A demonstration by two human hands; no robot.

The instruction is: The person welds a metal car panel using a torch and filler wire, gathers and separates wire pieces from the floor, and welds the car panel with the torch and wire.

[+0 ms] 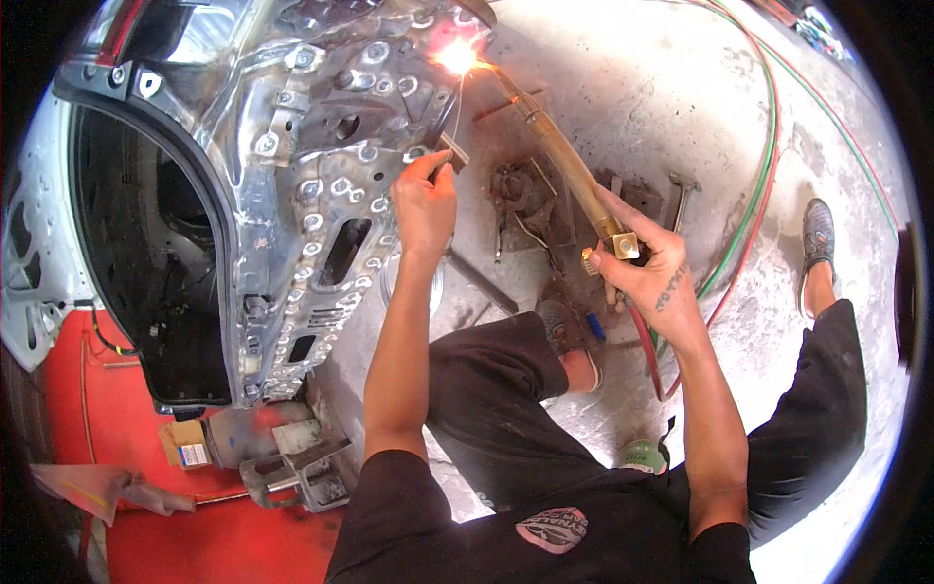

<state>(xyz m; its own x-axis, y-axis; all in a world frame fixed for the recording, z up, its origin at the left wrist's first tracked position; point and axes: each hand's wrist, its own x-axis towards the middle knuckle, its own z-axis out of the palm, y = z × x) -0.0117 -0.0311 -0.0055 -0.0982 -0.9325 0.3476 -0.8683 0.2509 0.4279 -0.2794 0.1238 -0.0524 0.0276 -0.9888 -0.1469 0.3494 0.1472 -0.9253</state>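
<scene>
My right hand (pixel 650 271) grips the brass handle of a gas torch (pixel 559 156). Its flame (pixel 457 55) burns bright at the upper edge of a bare metal car body panel (pixel 321 185). My left hand (pixel 425 200) pinches a thin filler rod (pixel 451 122) that rises toward the flame. The panel is grey, dimpled with many spot marks and cut-outs. I sit on the concrete floor with my knees bent, in black shorts and shirt.
Red and green gas hoses (pixel 764 185) run from the torch across the concrete floor. Hammers and scrap tools (pixel 530 200) lie beyond my foot. A small box and metal bracket (pixel 292 467) rest on the red floor at the lower left.
</scene>
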